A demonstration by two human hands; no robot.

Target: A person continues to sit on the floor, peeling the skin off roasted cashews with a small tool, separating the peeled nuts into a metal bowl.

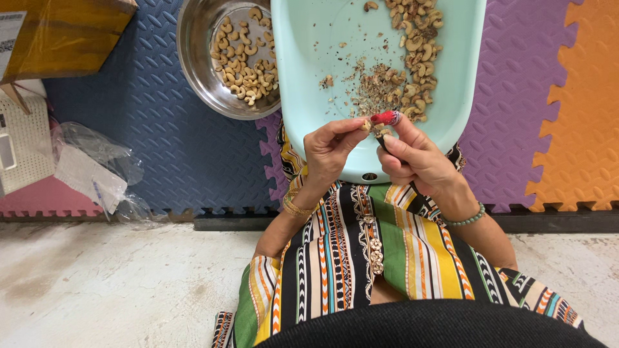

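Note:
My left hand [329, 151] pinches a small cashew nut [366, 124] between thumb and fingers over the near rim of a pale turquoise tray [309, 77]. My right hand [416, 158] grips a small dark-bladed tool [382, 135], its thumb wrapped in red tape [387, 117], with the tip against the nut. On the tray lie a heap of cashews [416, 45] at the right and a scatter of brown skin scraps [371, 87] in the middle. The tray rests on my lap over a striped, many-coloured garment [361, 258].
A steel bowl [196, 58] holding peeled cashews sits left of the tray on blue foam mats [155, 129]. Purple and orange mats [567, 103] lie to the right. A cardboard box [58, 35], a white basket [22, 138] and crumpled plastic bags [97, 167] sit at the left, with concrete floor [109, 283] below.

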